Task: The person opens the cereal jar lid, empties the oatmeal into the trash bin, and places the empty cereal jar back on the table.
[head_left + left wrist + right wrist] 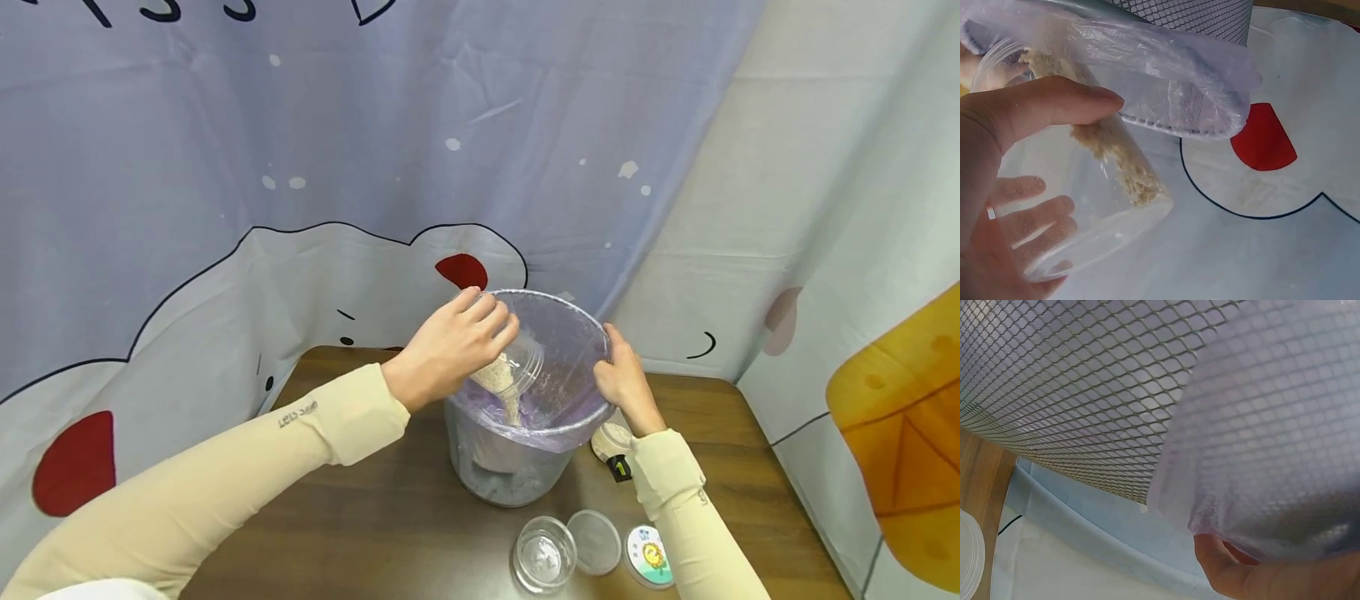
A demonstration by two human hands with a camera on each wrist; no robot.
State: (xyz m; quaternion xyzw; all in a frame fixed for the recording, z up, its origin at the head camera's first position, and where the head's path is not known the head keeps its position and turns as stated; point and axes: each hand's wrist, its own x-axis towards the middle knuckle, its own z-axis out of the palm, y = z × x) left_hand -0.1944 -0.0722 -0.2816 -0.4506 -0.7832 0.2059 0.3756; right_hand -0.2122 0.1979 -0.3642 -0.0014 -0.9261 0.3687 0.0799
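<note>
A grey mesh waste bin (498, 475) with a thin purple bag (558, 440) folded over its rim stands on the table. My left hand (453, 350) holds a clear plastic jar (528, 362) tipped over the bin's opening. Pale, crumbly flakes (512, 408) fall from its mouth into the bag. In the left wrist view, the thumb (1054, 107) lies across the jar, fingers showing through the far side, and more flakes (1116, 159) cling inside. With my right hand (626, 383) I grip the bin's right rim through the bag; the right wrist view shows fingers (1222, 569) at the bag's edge.
In front of the bin are an open clear jar (543, 557), a translucent lid (595, 542) and a lid with a sun picture (649, 557). A container of pale material (609, 442) and a small black item (619, 468) lie beside my right wrist. Printed curtains (375, 150) hang behind the table (360, 517).
</note>
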